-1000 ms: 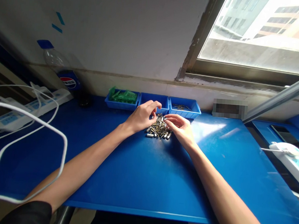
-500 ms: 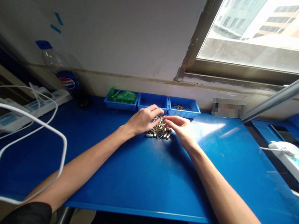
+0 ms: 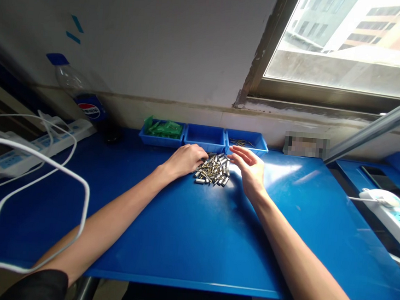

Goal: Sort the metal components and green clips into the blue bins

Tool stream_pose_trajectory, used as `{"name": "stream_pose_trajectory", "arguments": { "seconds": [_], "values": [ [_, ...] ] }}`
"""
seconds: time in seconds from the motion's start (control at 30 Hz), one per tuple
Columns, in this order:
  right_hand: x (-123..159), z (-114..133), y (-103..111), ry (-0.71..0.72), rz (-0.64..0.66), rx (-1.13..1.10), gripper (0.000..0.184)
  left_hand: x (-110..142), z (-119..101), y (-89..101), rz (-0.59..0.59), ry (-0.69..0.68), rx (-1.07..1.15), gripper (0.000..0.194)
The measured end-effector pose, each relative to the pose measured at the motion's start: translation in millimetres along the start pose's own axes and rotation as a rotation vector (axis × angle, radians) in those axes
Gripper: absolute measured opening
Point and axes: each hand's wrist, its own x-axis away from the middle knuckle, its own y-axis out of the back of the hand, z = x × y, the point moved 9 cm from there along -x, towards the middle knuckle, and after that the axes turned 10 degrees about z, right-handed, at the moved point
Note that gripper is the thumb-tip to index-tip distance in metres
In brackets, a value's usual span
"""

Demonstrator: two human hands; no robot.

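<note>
A heap of several small metal parts (image 3: pixel 213 170), silver and brass, lies on the blue table (image 3: pixel 193 232) in front of three blue bins. My left hand (image 3: pixel 184 160) rests at the heap's left edge, fingers curled down onto the parts. My right hand (image 3: pixel 249 167) hovers just right of the heap with its fingers spread and nothing in them, close to the right bin (image 3: pixel 251 149), which holds a few thin pins. The middle bin (image 3: pixel 204 138) looks bare inside. The left bin (image 3: pixel 162 133) holds green plastic pieces.
A plastic bottle (image 3: pixel 83 95) stands at the back left beside a white power strip (image 3: pixel 37 144) with looping white cable (image 3: pixel 45 175). Another power strip (image 3: pixel 393 218) lies at the right. The wall and a window sill run right behind the bins.
My hands have come apart: the left dropped from above the heap to its left edge, and the right opened and moved back toward the right bin.
</note>
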Motion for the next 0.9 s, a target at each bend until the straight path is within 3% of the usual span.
{"name": "stream_pose_trajectory", "arguments": {
  "seconds": [0.27, 0.43, 0.57, 0.73, 0.9],
  "values": [
    [-0.1, -1.2, -2.3, -0.013, 0.014, 0.008, 0.036, 2.5, 2.4, 6.7, -0.072, 0.081, -0.021, 0.014],
    [-0.4, -2.2, -2.3, -0.025, 0.03, 0.051, 0.034, 5.6, 9.1, 23.1, -0.242, 0.112, 0.272, 0.009],
    [1.4, -1.5, -10.1, -0.056, 0.102, 0.113, 0.04, 6.6, 16.4, 32.6, -0.362, 0.151, 0.577, 0.017],
    [4.2, -7.1, -25.1, -0.108, 0.211, 0.005, 0.044, 3.3, 15.0, 28.2, -0.343, 0.159, 0.815, 0.025],
    [1.3, -16.7, -21.0, -0.129, 0.176, -0.132, 0.038, 1.6, 5.5, 22.4, -0.301, 0.128, 0.784, 0.024]
  ]
}}
